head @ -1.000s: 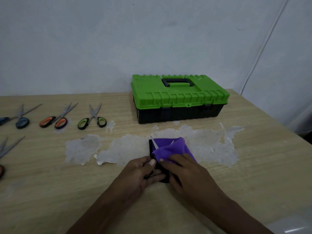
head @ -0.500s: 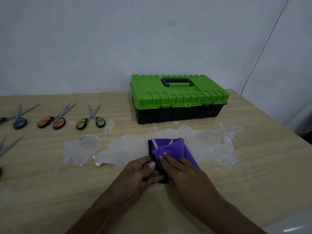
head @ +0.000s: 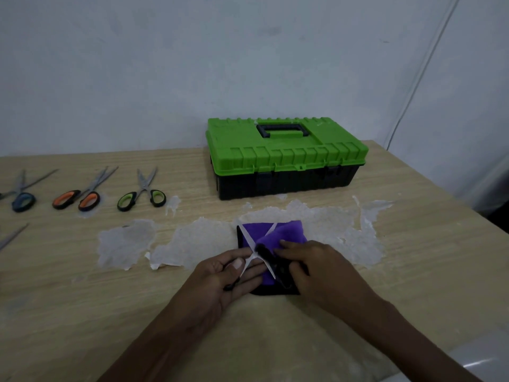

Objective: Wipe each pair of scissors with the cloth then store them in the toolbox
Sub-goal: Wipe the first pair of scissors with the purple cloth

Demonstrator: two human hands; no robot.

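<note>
Since the earlier frame the scissors [head: 260, 248] have been spread into an X. One closed toolbox [head: 283, 158] sits straight beyond, nearer the right hand [head: 322, 268]; the blades point toward it. That hand and the left hand [head: 223, 279] each grip a handle over one purple cloth [head: 289, 231]. Three more pairs [head: 141, 193] lie far left, plus a fifth's blade [head: 12, 238].
</note>
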